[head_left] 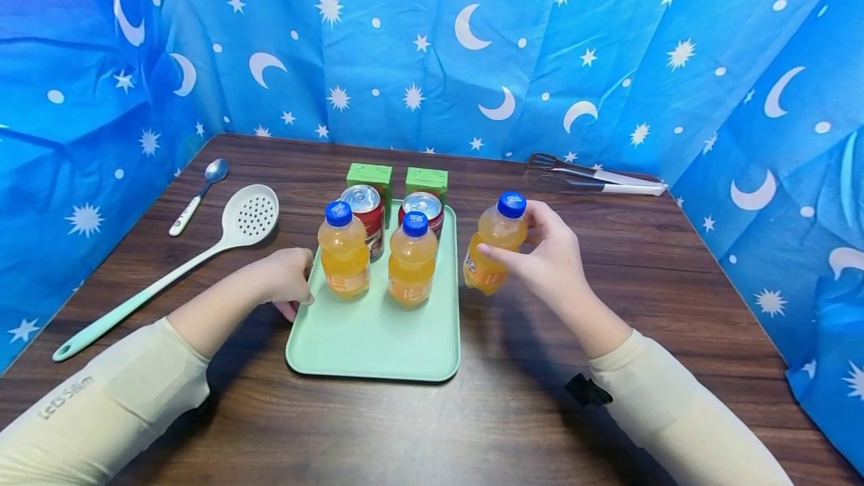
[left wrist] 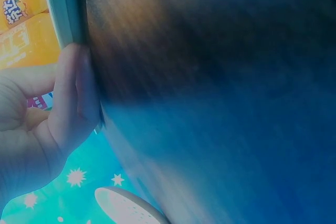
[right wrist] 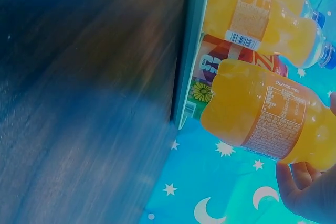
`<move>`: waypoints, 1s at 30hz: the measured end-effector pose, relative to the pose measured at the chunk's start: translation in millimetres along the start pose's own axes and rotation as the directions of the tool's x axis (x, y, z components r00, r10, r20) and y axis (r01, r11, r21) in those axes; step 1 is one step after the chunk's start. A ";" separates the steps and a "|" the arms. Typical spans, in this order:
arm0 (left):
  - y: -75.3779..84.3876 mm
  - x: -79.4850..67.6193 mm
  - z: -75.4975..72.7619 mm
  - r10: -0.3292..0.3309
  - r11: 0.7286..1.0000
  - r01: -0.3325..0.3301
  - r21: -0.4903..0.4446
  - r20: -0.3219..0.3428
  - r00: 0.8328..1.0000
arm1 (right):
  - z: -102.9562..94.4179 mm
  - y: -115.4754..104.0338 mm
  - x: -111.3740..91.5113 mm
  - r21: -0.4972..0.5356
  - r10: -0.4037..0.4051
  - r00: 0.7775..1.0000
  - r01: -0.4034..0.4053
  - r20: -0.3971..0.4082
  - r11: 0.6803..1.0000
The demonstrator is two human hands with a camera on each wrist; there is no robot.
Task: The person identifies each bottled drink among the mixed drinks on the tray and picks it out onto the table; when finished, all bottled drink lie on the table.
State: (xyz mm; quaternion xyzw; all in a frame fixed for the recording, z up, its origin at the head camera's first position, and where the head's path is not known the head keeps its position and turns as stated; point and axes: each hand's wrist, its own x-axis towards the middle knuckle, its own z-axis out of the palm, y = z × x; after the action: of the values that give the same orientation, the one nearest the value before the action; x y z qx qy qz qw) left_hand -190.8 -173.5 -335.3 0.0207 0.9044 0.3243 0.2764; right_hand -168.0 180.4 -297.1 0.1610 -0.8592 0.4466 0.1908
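Note:
A person's right hand grips an orange soda bottle with a blue cap, just right of the pale green tray. The bottle leans slightly, and in the right wrist view its base is raised off the table. At the tray's left rim, the left hand pinches the edge, with fingers on the outer side. Two more orange soda bottles, a left one and a right one, stand upright on the tray. Behind them are two red cans, then two green drink cartons, partly hidden.
On the left of the wooden table lie a white slotted skimmer with a mint handle and a small spoon. Tongs lie at the back right. A blue curtain with moons and stars surrounds the table.

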 end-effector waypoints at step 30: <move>-4.1 3.0 1.3 0.014 1.000 -0.014 -0.026 -0.003 1.000 | -4.7 17.6 10.3 0.023 0.057 0.998 -0.057 -0.015 0.998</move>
State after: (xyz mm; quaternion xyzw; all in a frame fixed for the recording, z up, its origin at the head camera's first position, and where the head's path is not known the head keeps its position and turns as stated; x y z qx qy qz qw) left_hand -192.0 -175.4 -340.0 0.0232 0.9004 0.3380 0.2730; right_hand -184.0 192.8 -302.2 0.1352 -0.8568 0.4628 0.1828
